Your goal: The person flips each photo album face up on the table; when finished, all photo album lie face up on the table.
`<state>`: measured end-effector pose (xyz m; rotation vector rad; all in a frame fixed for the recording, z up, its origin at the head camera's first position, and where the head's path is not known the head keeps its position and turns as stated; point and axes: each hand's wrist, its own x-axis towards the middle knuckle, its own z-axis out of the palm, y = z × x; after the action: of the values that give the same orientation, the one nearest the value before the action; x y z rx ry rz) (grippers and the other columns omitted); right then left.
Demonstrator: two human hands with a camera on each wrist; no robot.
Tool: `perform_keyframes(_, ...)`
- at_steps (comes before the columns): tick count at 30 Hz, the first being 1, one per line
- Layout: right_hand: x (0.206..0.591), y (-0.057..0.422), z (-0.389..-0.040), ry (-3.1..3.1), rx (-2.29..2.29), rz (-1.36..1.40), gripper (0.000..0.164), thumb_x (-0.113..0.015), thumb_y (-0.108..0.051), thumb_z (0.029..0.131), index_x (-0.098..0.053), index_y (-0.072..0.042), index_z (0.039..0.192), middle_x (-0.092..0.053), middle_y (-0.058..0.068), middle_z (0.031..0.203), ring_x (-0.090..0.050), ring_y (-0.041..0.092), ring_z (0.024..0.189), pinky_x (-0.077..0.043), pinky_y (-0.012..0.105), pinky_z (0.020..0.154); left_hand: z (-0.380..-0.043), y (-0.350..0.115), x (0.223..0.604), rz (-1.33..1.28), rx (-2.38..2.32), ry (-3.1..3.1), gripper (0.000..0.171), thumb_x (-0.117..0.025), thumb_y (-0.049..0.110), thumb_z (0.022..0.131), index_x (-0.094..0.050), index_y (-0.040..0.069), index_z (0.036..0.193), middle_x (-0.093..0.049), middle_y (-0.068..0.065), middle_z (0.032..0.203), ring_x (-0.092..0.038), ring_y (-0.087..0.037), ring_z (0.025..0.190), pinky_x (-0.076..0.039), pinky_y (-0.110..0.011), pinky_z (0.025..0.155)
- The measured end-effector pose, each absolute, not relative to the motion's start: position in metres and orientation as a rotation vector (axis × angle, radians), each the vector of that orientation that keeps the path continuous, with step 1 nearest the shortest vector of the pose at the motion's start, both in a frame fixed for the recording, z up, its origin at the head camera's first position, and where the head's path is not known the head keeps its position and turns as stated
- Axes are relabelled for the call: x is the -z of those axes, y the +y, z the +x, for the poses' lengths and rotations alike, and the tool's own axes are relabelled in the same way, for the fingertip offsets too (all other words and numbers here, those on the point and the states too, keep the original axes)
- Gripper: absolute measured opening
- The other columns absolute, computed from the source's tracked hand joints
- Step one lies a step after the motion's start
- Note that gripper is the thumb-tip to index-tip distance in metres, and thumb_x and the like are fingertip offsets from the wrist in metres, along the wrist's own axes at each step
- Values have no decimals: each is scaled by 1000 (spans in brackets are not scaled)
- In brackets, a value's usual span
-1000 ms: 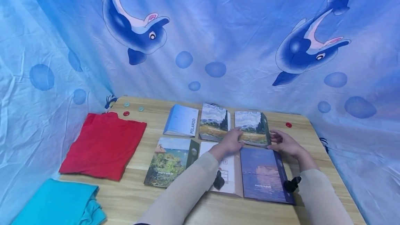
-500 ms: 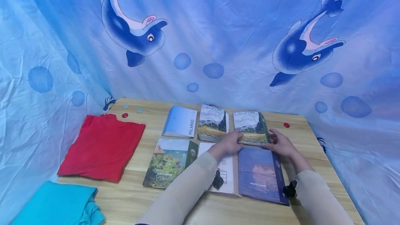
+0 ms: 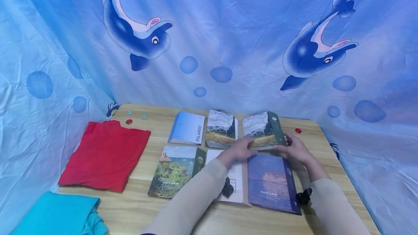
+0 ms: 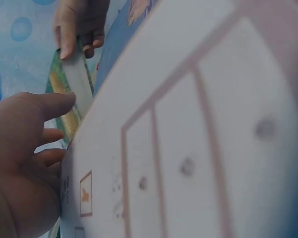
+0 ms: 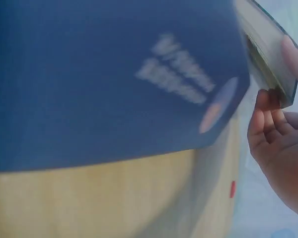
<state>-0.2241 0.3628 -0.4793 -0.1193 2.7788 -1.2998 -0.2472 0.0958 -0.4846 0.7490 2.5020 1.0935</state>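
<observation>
A photo album with a wheat-field painting (image 3: 258,126) lies at the back right, its green spine side raised and tilted toward the left. My right hand (image 3: 296,150) grips its right lower corner; in the right wrist view the thumb lies along the page edges and the fingers curl beneath (image 5: 280,134). At the lower left corner, my left hand (image 3: 237,151) holds the same album, thumb at the bottom edge, as the left wrist view shows the thumb overlapping the album (image 4: 65,82). A purple-blue photo album (image 3: 267,180) lies just in front.
A matching wheat-field album (image 3: 220,130) and a blue Polaroid album (image 3: 187,128) stand left at the back. In front lie a garden-scene album (image 3: 174,169) and a white one (image 3: 240,189), partly under my left arm. Red cloth (image 3: 104,155), turquoise cloth (image 3: 58,213) and small buttons (image 3: 298,130) lie around.
The right side of the wheat-field album has risen from nearly flat, tilting its cover leftward and showing more green spine. My right hand has closed on its corner; my left hand stays in place.
</observation>
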Motion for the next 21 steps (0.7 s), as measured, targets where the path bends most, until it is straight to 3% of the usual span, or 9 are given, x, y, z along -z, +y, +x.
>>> perform_keyframes(6,467,357,-224,2685,1381,-150,94,-78,-39,90,-27,2,157,-60,26,127,-60,38,113,-54,46,91,-250,99,487,727,-1238,2505,69,-65,39,99,-39,11,156,-32,-9,164,-30,-25,150,-26,-37,122)
perform_keyframes(12,456,349,-226,2618,1471,-123,81,-62,-41,101,-24,4,157,-55,27,129,-57,36,116,-52,52,95,-253,105,488,721,-1333,2505,74,-65,46,97,-38,12,157,-35,-7,162,-32,-23,149,-30,-38,121)
perform_keyframes(16,449,343,-226,2598,1552,-70,79,-50,-46,105,-23,9,156,-49,30,131,-63,24,103,-57,50,92,-252,109,489,713,-1416,2463,82,-72,47,92,-37,12,157,-32,-7,163,-29,-23,150,-29,-38,121)
perform_keyframes(21,443,339,-224,2563,1737,-2,77,-46,-45,107,-25,13,153,-49,32,131,-65,9,88,-61,45,82,-249,114,489,726,-1481,2425,84,-78,40,89,-37,12,157,-31,-7,164,-28,-23,150,-28,-36,121)
